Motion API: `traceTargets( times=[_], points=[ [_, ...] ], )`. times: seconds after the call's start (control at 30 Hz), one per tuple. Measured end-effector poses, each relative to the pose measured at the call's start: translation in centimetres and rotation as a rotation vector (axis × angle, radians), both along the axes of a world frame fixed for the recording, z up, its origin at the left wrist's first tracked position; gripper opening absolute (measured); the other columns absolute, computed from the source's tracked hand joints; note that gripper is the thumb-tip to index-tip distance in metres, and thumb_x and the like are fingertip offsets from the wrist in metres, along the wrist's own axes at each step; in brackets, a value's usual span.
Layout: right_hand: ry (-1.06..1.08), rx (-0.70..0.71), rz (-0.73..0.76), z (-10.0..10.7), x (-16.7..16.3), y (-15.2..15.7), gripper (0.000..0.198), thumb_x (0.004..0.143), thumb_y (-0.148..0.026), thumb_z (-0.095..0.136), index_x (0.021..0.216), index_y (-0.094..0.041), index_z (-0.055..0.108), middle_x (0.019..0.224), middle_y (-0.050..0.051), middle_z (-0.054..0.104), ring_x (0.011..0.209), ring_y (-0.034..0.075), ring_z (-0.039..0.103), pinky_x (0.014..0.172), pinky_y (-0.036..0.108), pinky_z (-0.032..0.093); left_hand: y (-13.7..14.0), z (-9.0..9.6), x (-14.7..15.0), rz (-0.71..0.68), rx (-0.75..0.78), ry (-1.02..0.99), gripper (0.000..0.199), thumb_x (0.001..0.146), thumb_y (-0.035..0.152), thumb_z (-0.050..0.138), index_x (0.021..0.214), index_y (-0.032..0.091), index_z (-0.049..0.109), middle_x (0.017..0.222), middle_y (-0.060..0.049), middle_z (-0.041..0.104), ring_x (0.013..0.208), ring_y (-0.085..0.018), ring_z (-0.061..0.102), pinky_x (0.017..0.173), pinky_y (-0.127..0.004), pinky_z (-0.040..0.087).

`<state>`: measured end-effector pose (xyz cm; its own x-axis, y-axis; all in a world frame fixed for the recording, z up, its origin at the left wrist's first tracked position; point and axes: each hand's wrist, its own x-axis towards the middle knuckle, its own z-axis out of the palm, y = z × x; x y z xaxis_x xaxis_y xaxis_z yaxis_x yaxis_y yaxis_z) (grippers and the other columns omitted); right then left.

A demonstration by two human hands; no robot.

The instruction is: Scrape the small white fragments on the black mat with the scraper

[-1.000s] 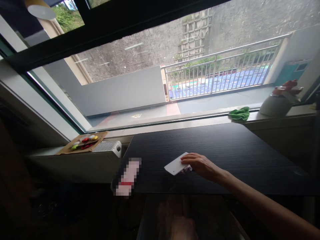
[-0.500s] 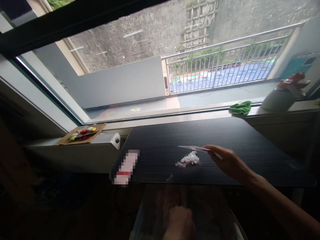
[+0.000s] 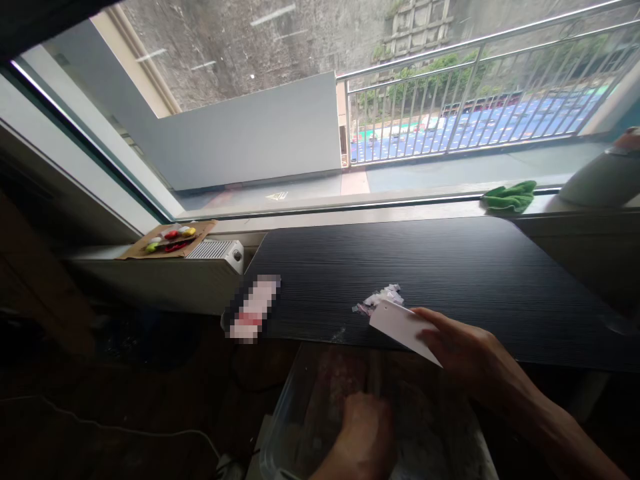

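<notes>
My right hand (image 3: 463, 343) is closed on a stiff white card (image 3: 403, 327), thumb on one side and fingers on the other. The card is tilted, and its far edge is beside a small heap of white and pinkish scraps (image 3: 383, 297) on the dark table (image 3: 320, 260). Whether the card touches the scraps is unclear. My left hand (image 3: 367, 423) is low in front of the table, over a clear plastic tub (image 3: 273, 433). Its fingers are curled, and what they grip, if anything, is lost in shadow.
A blurred-out pink and white item (image 3: 255, 310) lies at the table's left end. Cardboard with colourful pieces (image 3: 173, 237) rests on the left ledge by a white radiator (image 3: 217, 252). On the windowsill are a green cloth (image 3: 510, 197) and a pale rounded vessel (image 3: 600, 177). A cable (image 3: 150, 433) crosses the floor.
My right hand has brought the card down and nearer, turning its broad face towards me in front of the scraps. The view has tipped downward, showing more of the tub; my left hand stays over it.
</notes>
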<state>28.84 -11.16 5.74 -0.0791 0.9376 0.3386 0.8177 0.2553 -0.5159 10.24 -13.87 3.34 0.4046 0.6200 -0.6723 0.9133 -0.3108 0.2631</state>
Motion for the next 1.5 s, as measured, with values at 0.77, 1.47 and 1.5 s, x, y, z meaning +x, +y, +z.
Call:
traceTargets(
  times=[0.77, 1.47, 1.5],
  points=[
    [0.021, -0.062, 0.014, 1.0, -1.4, -0.5, 0.038, 0.087, -0.028, 0.050, 0.121, -0.022, 0.066, 0.106, 0.006, 0.075, 0.090, 0.026, 0.073, 0.074, 0.032, 0.057, 0.1, 0.4, -0.2, -0.026, 0.044, -0.044, 0.027, 0.079, 0.013, 0.054, 0.098, 0.006, 0.071, 0.097, -0.021, 0.072, 0.096, -0.035, 0.068, 0.081, -0.042, 0.056],
    [-0.035, -0.024, -0.069, 1.2, -1.3, 0.1, 0.037, 0.087, -0.029, 0.051, 0.120, -0.024, 0.066, 0.097, 0.004, 0.077, 0.080, 0.024, 0.074, 0.064, 0.028, 0.054, -0.1, 0.4, -0.2, -0.017, 0.035, -0.061, 0.026, 0.077, 0.013, 0.054, 0.096, 0.006, 0.071, 0.096, -0.022, 0.072, 0.095, -0.035, 0.068, 0.080, -0.042, 0.056],
    [-0.027, -0.029, -0.054, 1.2, -1.4, 0.0, 0.037, 0.087, -0.029, 0.051, 0.121, -0.024, 0.066, 0.097, 0.005, 0.077, 0.079, 0.024, 0.074, 0.065, 0.028, 0.055, -0.1, 0.4, -0.2, -0.013, 0.034, -0.061, 0.026, 0.077, 0.014, 0.055, 0.096, 0.006, 0.070, 0.096, -0.022, 0.072, 0.096, -0.035, 0.068, 0.080, -0.042, 0.056]
  ],
)
